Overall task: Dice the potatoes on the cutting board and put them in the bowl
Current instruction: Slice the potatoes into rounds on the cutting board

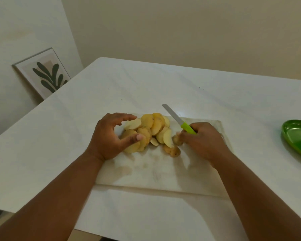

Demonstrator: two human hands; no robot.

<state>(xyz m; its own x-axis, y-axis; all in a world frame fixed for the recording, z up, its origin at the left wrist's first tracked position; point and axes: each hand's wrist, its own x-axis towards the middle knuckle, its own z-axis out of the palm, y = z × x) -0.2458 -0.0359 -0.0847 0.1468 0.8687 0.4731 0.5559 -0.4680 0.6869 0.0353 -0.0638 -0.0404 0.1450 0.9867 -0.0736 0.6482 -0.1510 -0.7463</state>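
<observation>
So the potatoes (pixel 150 131) are already cut into rounds, not dice, and they sit in an overlapping heap on the far half of the pale board (pixel 163 171), which lies flat on the white surface (pixel 146 84). A few slices show yellow flesh, others still have skin on the edges, and one piece lies a bit apart toward the near right of the heap. The left hand (pixel 109 136) is cupped around the left side of the heap, fingers curled over the far slices and the thumb pressed on a near slice, so it's kind of gathering them rather than pinching a single one. The right hand (pixel 203 141) is wrapped round the lime green handle of a knife (pixel 178 120), and the blade points up and away to the far left, lifted off the board and not touching any slice. The fingertips of that hand are also on a small potato end at the right edge of the heap, though it's blurry there so I can't tell if it's really pinched or just touched. The green bowl (pixel 292 134) sits well off to the right on the surface, cut by the frame edge, with something grey in it that I can't make out. A framed leaf print (pixel 43 73) leans against the wall off the far left corner.
</observation>
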